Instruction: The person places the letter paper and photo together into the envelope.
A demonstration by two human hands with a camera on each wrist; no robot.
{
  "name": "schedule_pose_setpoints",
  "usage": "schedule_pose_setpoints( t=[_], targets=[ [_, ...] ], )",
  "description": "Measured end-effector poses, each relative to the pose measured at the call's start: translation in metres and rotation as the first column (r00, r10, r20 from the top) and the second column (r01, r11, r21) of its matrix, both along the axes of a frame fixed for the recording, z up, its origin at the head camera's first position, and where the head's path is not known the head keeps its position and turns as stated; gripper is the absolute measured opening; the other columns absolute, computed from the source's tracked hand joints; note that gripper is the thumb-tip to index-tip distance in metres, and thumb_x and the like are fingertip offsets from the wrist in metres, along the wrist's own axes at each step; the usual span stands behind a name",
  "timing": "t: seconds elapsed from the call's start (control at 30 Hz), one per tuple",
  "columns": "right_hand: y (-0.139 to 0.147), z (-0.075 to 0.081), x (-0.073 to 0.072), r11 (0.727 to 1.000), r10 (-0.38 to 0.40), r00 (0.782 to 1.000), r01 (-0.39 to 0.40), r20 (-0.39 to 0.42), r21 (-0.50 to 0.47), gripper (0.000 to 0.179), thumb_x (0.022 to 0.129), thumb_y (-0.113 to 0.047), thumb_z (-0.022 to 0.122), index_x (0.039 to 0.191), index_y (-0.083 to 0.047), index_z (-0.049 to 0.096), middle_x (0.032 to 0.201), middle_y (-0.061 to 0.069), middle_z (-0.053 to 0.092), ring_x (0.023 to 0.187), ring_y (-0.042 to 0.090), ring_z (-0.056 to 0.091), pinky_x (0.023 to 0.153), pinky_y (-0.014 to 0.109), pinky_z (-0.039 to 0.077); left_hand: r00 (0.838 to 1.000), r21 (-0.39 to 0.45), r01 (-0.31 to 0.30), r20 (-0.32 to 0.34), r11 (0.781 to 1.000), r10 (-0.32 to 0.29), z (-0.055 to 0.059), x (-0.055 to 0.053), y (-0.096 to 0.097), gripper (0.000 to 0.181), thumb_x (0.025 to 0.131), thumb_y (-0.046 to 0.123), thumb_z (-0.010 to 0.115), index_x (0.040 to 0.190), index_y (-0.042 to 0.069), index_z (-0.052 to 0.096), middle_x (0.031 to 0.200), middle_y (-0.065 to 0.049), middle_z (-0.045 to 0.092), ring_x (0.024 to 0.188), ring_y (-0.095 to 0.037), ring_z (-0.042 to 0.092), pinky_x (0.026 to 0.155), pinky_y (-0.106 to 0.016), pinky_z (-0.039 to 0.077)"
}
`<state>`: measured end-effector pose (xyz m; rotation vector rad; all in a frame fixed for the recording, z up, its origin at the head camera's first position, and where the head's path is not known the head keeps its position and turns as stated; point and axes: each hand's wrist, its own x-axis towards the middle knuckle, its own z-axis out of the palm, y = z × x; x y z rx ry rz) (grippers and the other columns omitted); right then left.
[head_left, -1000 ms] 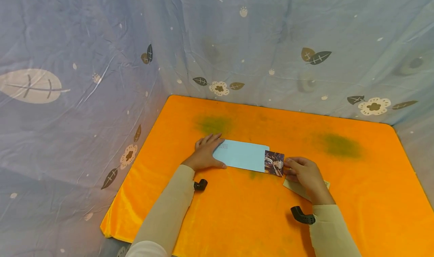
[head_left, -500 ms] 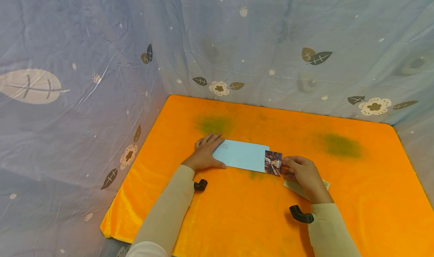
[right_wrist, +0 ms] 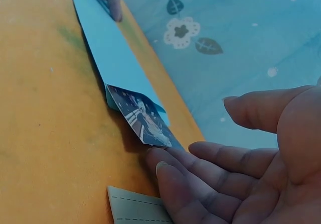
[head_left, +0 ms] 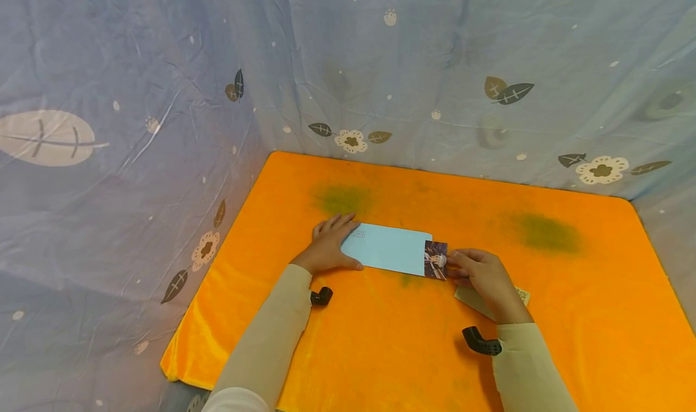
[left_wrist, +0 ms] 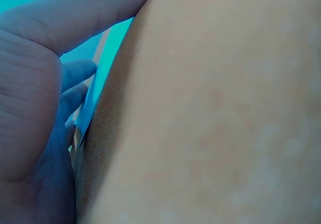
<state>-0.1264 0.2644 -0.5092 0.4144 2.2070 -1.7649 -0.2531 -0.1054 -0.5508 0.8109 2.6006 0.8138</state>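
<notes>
A pale blue envelope (head_left: 388,249) lies flat on the orange cloth, with a small printed block near its left end. My left hand (head_left: 328,243) spans that end, the thumb along the near edge and straight fingers across the far edge. Out of the envelope's right end sticks a dark photo card (head_left: 436,261) with a pale-haired printed figure; the rest is hidden inside. My right hand (right_wrist: 225,169) has its fingertips at the card's outer edge, the fingers extended. Partly under this hand in the head view lies a beige paper piece (head_left: 475,302) with printed marks.
Orange cloth (head_left: 380,345) with dark greenish patches covers the table. Pale blue curtains (head_left: 413,86) printed with leaves and flowers rise behind it and at the sides. A black curved piece (head_left: 481,341) juts from the right sleeve, another (head_left: 322,296) from the left.
My right hand has moved slightly left, and the photo card has slid farther into the envelope, so less of it shows. The left hand and envelope stay in place.
</notes>
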Motion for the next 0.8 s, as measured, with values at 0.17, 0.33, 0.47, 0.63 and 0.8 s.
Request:
schedule_pose_setpoints(
  t=[0.17,0.33,0.47,0.63,0.8],
  targets=[
    [0.0001,-0.0013,-0.001,1.0,0.005,1.0,-0.005,-0.005,-0.005,0.061,0.115,-0.04,0.06,0.154,0.006,0.055,0.143,0.021,0.067,0.117,0.029,0.072,0.092,0.032,0.059,1.0,-0.005,-0.001,-0.001,1.0,0.001,-0.0012,-0.0007,-0.0001,0.115,0.082,0.058,0.094,0.174,0.023,0.033,0.181,0.005,0.012,0.165,-0.025,-0.002,0.124,-0.057,0.001],
    [-0.0003,-0.0016,-0.0017,1.0,0.019,1.0,-0.019,-0.014,0.002,0.06,0.115,-0.04,0.06,0.153,0.007,0.057,0.141,0.02,0.069,0.115,0.028,0.073,0.091,0.031,0.06,1.0,-0.009,-0.005,0.0,1.0,0.005,-0.0015,-0.0008,0.0002,0.116,0.082,0.059,0.094,0.174,0.024,0.033,0.181,0.006,0.012,0.165,-0.025,-0.002,0.125,-0.056,-0.001],
    [-0.0022,-0.002,-0.0013,1.0,0.023,1.0,-0.022,-0.019,0.005,0.055,0.115,-0.035,0.059,0.15,0.008,0.06,0.134,0.021,0.072,0.111,0.028,0.074,0.089,0.032,0.061,1.0,-0.01,-0.007,-0.001,1.0,0.007,-0.0012,-0.0002,0.0001,0.116,0.082,0.059,0.094,0.174,0.024,0.033,0.181,0.006,0.012,0.165,-0.025,-0.002,0.125,-0.056,-0.001],
    [-0.0051,-0.0025,0.0001,1.0,0.014,1.0,-0.013,-0.015,0.003,0.053,0.115,-0.033,0.061,0.146,0.01,0.063,0.123,0.021,0.075,0.103,0.028,0.075,0.086,0.033,0.062,1.0,-0.003,-0.004,-0.001,1.0,0.004,-0.0009,0.0,-0.0002,0.115,0.082,0.059,0.094,0.174,0.023,0.034,0.181,0.006,0.012,0.165,-0.025,-0.002,0.125,-0.057,0.0],
    [-0.0063,-0.002,0.0002,1.0,0.01,1.0,-0.01,-0.009,-0.009,0.054,0.115,-0.033,0.061,0.147,0.01,0.062,0.13,0.022,0.072,0.103,0.027,0.075,0.086,0.033,0.062,1.0,-0.002,0.0,-0.001,1.0,0.0,-0.0007,0.0001,-0.0007,0.116,0.082,0.059,0.094,0.174,0.023,0.034,0.181,0.005,0.012,0.165,-0.025,-0.002,0.125,-0.057,0.001]
  ],
)
